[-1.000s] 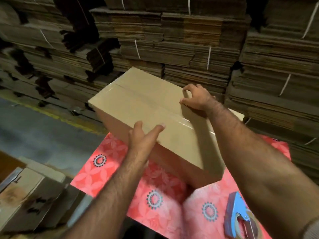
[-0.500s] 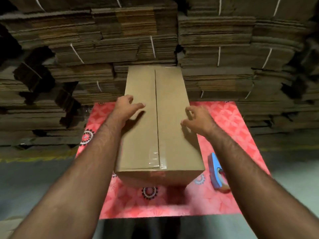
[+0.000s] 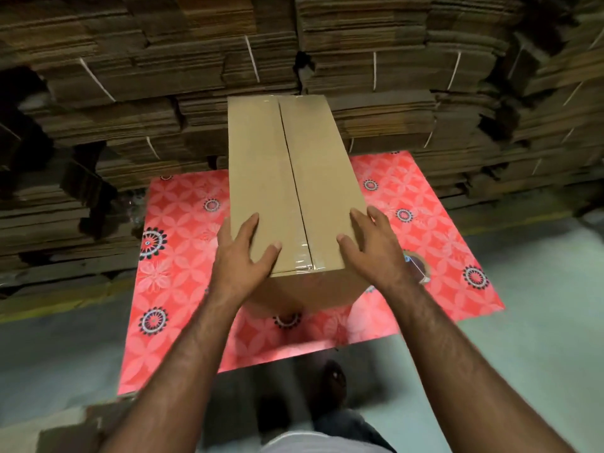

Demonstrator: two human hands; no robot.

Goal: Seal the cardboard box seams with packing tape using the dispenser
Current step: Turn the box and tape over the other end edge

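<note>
A long brown cardboard box (image 3: 261,165) stands on a red flowered mat (image 3: 183,263), its centre seam running away from me under clear tape. My left hand (image 3: 243,256) lies flat on the box's near left corner, fingers spread. My right hand (image 3: 372,246) grips the near right corner, thumb on top and fingers down the side. The tape dispenser (image 3: 416,266) lies on the mat just right of my right wrist, mostly hidden; only its tape roll shows.
Strapped bundles of flattened cardboard (image 3: 163,76) form a wall behind the mat and to both sides. Grey floor (image 3: 539,322) lies right of the mat and in front. My foot (image 3: 330,384) is below the mat's near edge. A flattened carton (image 3: 75,433) sits at bottom left.
The view has swung round and the box now lies lengthwise on the mat. Both hands have slid from the box's middle to its near corners.
</note>
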